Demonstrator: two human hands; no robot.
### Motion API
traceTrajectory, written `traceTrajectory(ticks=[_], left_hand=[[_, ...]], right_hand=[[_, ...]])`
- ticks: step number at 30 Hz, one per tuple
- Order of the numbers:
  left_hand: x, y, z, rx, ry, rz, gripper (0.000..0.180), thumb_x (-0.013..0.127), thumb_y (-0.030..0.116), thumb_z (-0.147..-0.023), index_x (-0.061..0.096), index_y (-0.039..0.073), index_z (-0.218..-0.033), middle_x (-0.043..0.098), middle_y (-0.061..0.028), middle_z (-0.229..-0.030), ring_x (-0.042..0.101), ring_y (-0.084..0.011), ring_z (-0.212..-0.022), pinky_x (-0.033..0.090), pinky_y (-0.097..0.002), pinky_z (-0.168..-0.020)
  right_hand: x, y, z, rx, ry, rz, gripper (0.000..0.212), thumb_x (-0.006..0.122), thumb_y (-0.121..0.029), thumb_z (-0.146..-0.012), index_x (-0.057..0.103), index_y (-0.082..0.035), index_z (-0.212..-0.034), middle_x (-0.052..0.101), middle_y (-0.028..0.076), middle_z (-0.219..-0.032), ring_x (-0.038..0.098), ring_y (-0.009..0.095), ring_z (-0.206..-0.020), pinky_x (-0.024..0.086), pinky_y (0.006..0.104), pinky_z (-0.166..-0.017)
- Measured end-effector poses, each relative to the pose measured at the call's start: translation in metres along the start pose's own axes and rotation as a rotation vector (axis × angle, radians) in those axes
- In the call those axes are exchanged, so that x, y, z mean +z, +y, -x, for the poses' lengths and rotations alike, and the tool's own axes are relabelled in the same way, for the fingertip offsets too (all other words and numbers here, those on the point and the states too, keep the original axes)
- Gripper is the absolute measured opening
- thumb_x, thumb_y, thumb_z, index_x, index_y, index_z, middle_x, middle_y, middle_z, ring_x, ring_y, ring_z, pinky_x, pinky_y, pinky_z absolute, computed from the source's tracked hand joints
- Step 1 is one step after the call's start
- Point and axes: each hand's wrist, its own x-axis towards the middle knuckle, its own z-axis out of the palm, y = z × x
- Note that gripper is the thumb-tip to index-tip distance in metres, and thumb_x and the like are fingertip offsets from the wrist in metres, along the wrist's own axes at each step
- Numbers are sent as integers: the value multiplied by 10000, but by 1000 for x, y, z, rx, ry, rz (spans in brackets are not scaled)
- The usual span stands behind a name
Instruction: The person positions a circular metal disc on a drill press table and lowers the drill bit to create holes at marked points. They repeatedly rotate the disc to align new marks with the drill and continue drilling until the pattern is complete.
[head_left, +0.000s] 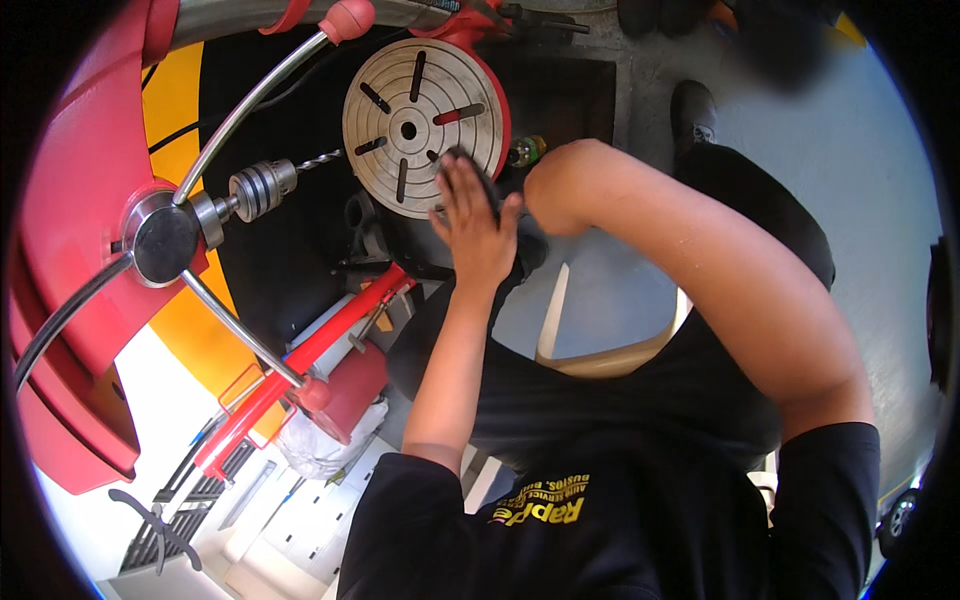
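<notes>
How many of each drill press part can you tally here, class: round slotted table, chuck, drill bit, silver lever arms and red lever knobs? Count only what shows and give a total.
Round slotted table: 1
Chuck: 1
Drill bit: 1
Silver lever arms: 3
Red lever knobs: 2
Total: 8

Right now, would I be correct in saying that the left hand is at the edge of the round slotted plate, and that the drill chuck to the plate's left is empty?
Not quite: the drill chuck is not empty. The head view shows a spiral drill bit sticking out of it. The left hand is indeed at the edge of the round slotted plate.
</notes>
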Motion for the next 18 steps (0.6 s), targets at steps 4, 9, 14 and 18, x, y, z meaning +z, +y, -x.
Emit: traceTrajectory(ticks=[4, 9, 14, 18], left_hand=[[-20, -21, -68, -94, 106, 2, 834, 386, 594, -1078, 163, 78, -1694, 89, -120, -1783, 92, -341, -1640, 81, -713, -1234], [-22, -79, -15, -357, 60, 152, 870, 399, 646, -1056, 153, 122, -1705, 100, -76, -1789, 113, -319, -1640, 76, -707, -1228], [-17, -31, -7, -263, 61, 70, 806, 438, 555, -1067, 224, 88, -1686, 149, -90, -1779, 180, -325, -1626, 125, -680, -1240], [-25, -23, -18, -244, 94, 128, 709, 418, 471, -1079, 309, 83, -1662, 210, -83, -1766, 223, -307, -1616, 141, -645, -1253]], right_hand=[[11, -15, -10, -65, 18, 28, 341, 625, -105, -857, 805, -56, -1143, 774, 147, -1174, 735, 331, -1102, 584, 466, -913], [8, 2, 5, -10, 20, -7, 335, 625, -102, -854, 808, -57, -1130, 774, 149, -1176, 736, 328, -1100, 587, 460, -905], [1, 1, 11, -3, 22, 8, 331, 638, -101, -856, 799, -61, -1143, 764, 153, -1188, 734, 334, -1106, 582, 474, -911], [-3, -8, 11, -30, 13, 68, 278, 639, -167, -898, 809, -31, -1072, 778, 177, -1098, 745, 344, -1052, 585, 466, -903]])
